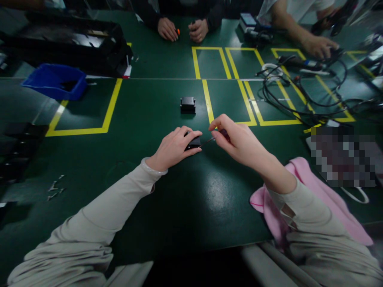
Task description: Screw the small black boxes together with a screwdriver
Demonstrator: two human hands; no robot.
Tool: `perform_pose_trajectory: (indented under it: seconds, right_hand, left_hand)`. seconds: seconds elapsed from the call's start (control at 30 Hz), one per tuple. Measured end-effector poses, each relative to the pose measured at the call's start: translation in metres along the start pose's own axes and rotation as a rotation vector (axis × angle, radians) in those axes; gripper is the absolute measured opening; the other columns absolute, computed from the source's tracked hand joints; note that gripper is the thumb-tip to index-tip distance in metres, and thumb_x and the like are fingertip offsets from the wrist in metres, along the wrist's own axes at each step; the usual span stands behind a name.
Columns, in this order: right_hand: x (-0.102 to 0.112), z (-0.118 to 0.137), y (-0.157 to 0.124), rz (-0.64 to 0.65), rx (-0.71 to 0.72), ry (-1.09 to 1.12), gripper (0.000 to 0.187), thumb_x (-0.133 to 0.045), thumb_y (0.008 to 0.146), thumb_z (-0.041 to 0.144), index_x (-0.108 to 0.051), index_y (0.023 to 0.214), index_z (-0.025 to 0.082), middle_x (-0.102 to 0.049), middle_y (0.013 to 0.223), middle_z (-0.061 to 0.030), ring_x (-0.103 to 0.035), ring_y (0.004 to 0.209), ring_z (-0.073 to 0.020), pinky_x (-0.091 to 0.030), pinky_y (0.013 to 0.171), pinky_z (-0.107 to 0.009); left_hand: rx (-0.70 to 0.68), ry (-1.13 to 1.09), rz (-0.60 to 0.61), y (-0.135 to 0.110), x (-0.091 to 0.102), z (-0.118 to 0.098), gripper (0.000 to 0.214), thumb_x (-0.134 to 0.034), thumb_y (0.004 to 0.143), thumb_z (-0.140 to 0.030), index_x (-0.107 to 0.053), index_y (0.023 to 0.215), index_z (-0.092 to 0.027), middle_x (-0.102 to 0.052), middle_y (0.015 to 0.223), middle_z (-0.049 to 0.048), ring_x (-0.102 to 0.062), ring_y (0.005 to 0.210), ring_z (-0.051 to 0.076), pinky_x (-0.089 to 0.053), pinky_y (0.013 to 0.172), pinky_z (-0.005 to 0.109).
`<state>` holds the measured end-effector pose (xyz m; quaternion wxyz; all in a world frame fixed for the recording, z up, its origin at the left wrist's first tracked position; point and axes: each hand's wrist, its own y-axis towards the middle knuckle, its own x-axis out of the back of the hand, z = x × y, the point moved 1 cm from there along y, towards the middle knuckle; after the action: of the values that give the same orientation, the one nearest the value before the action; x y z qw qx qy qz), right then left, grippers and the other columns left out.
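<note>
On green tabletop (146, 105), left hand (174, 146) grips black block (194, 142).

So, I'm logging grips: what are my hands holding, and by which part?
Left hand: a black block, by its left end. Right hand: a screwdriver-like tool, by its dark handle.

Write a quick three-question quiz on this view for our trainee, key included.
1. Multiple choice: what does the person's left hand grip? A) a white cable; B) a small black box-shaped part; C) a strip of yellow tape.
2. True or false: the blue plastic bin lies further left in the picture than the soft pink cloth.
3. Fill in: the slim metal-shafted tool is in the person's ____ hand.

Key: 1: B. 2: True. 3: right hand.
</note>
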<state>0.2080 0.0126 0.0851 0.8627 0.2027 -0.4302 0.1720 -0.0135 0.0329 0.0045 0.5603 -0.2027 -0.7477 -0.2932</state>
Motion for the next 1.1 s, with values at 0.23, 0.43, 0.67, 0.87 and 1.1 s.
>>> perform_pose_trajectory:
  seconds: [0.23,0.43,0.67,0.87,1.1]
  right_hand:
    - [0.0013,-0.0002,0.0004,0.023,-0.007,-0.033,0.013,-0.049,0.100,0.027,-0.059,0.101,0.020,-0.058,0.069,0.0008,-0.052,0.060,-0.0144,-0.031,0.061,-0.027]
    - [0.0004,0.0006,-0.0001,0.021,-0.007,0.007,0.014,-0.048,0.099,0.025,-0.057,0.107,0.019,-0.061,0.074,-0.0003,-0.056,0.063,-0.0152,-0.032,0.062,-0.027]
    - [0.0015,0.0006,0.0012,0.018,-0.031,-0.033,0.014,-0.051,0.101,0.031,-0.058,0.095,0.020,-0.061,0.072,-0.0005,-0.054,0.062,-0.0151,-0.032,0.063,-0.027]
    - [-0.0001,-0.0017,0.0004,0.005,-0.004,0.020,0.009,-0.049,0.100,0.024,-0.056,0.103,0.020,-0.064,0.078,-0.0014,-0.058,0.066,-0.0152,-0.033,0.063,-0.027]
    - [-0.0009,-0.0037,0.0012,-0.017,-0.004,-0.014,0.011,-0.052,0.100,0.028,-0.055,0.092,0.021,-0.058,0.070,0.0007,-0.051,0.059,-0.0138,-0.030,0.061,-0.028]
  left_hand:
    - [0.004,0.005,0.006,0.0004,-0.0009,-0.0006,0.052,-0.054,0.100,-0.054,-0.049,0.143,-0.025,-0.059,0.128,0.0114,-0.059,0.108,0.028,-0.051,0.088,0.039]
    - [0.010,-0.004,0.010,0.0004,-0.0004,-0.0008,0.052,-0.054,0.101,-0.054,-0.050,0.142,-0.024,-0.059,0.129,0.0123,-0.060,0.107,0.028,-0.050,0.088,0.040]
    - [0.021,-0.012,0.006,-0.0001,-0.0029,-0.0003,0.055,-0.052,0.101,-0.056,-0.048,0.143,-0.022,-0.058,0.131,0.0133,-0.061,0.106,0.029,-0.050,0.089,0.040]
    - [0.017,0.000,-0.017,0.0006,-0.0053,-0.0022,0.054,-0.056,0.100,-0.054,-0.047,0.142,-0.020,-0.059,0.130,0.0135,-0.061,0.108,0.029,-0.050,0.089,0.040]
    - [0.023,-0.003,-0.010,0.0013,-0.0046,-0.0031,0.052,-0.059,0.099,-0.052,-0.049,0.139,-0.020,-0.059,0.130,0.0133,-0.062,0.108,0.029,-0.051,0.090,0.040]
